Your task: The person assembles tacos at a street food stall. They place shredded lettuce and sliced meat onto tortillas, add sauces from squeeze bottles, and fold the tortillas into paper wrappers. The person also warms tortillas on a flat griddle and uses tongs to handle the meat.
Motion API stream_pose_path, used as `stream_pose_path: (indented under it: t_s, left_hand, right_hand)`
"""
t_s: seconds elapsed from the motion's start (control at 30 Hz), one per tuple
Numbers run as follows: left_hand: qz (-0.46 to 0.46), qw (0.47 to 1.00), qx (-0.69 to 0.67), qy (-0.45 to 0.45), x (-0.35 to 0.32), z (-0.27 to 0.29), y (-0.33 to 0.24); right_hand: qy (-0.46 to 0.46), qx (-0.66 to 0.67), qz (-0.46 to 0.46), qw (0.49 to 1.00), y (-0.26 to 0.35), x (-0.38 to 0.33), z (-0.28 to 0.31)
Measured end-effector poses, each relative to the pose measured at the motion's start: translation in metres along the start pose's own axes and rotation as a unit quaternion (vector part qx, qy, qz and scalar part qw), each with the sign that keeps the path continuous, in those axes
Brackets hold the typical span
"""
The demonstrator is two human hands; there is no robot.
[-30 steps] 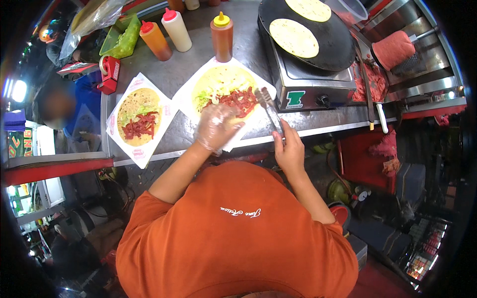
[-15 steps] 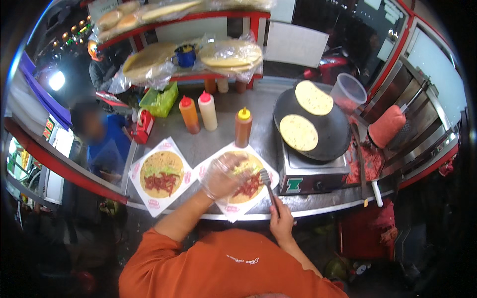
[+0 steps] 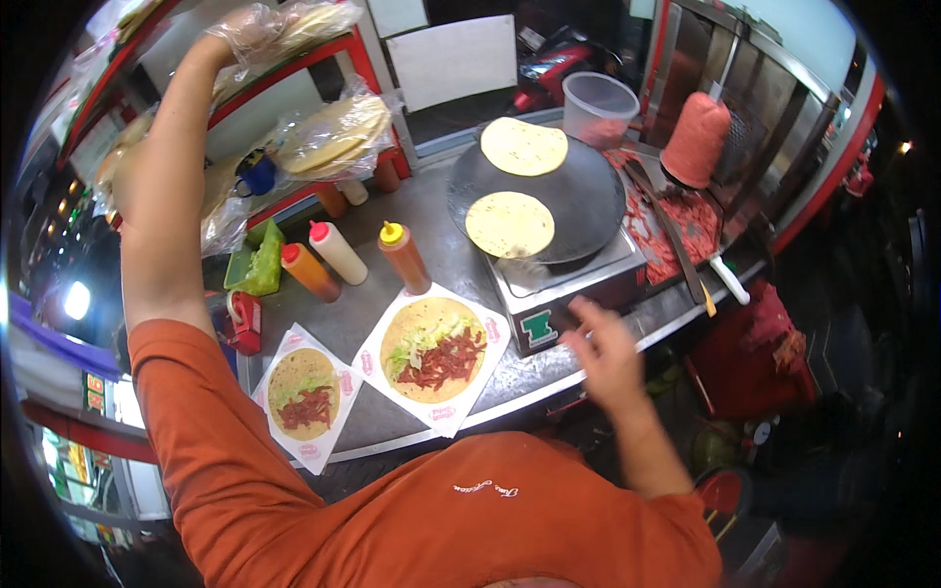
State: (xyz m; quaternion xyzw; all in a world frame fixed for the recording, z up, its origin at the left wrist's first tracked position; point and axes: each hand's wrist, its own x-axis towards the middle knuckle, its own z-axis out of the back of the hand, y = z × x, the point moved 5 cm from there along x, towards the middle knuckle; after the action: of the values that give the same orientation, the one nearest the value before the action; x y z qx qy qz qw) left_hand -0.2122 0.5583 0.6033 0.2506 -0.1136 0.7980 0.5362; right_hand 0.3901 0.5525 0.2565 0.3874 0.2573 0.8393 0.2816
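My left hand (image 3: 243, 29), in a clear plastic glove, is raised high to the top red shelf and touches a bag of flatbreads (image 3: 309, 20); its grip is hidden by the glove and plastic. My right hand (image 3: 603, 351) hovers blurred over the counter's front edge with spread fingers and holds nothing. To its left a large flatbread (image 3: 431, 348) topped with lettuce and red meat lies open on white paper. A smaller topped flatbread (image 3: 304, 392) lies on paper further left.
A round black griddle (image 3: 578, 196) carries two plain flatbreads (image 3: 510, 223). Three sauce bottles (image 3: 404, 257) stand behind the papers. A meat spit (image 3: 696, 137), cut meat with a long knife (image 3: 671, 230) and a plastic tub (image 3: 600, 106) sit at right. More bagged flatbreads (image 3: 333, 137) fill the lower shelf.
My left hand left the large flatbread and rose to the top shelf. My right hand no longer holds the tongs and has moved right, off the flatbread. The view tilted upward.
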Motion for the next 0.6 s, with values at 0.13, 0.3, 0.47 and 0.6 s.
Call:
stream_pose_path:
  t_s: [0.13, 0.3, 0.47, 0.6]
  left_hand:
    - [-0.047, 0.998, 0.012, 0.032, 0.001, 0.012, -0.042]
    - [-0.080, 0.996, -0.002, 0.037, -0.014, 0.023, -0.056]
    - [-0.041, 0.998, 0.005, 0.037, -0.021, 0.022, -0.048]
    - [0.036, 0.997, -0.025, 0.056, -0.020, 0.025, -0.048]
  right_hand:
    - [0.031, -0.348, 0.103, 0.931, -0.002, 0.075, 0.086]
    - [0.154, -0.342, 0.200, 0.905, -0.004, 0.104, 0.021]
    - [0.020, -0.081, 0.157, 0.984, -0.007, 0.132, -0.018]
    - [0.219, 0.253, -0.224, 0.915, -0.062, 0.155, 0.009]
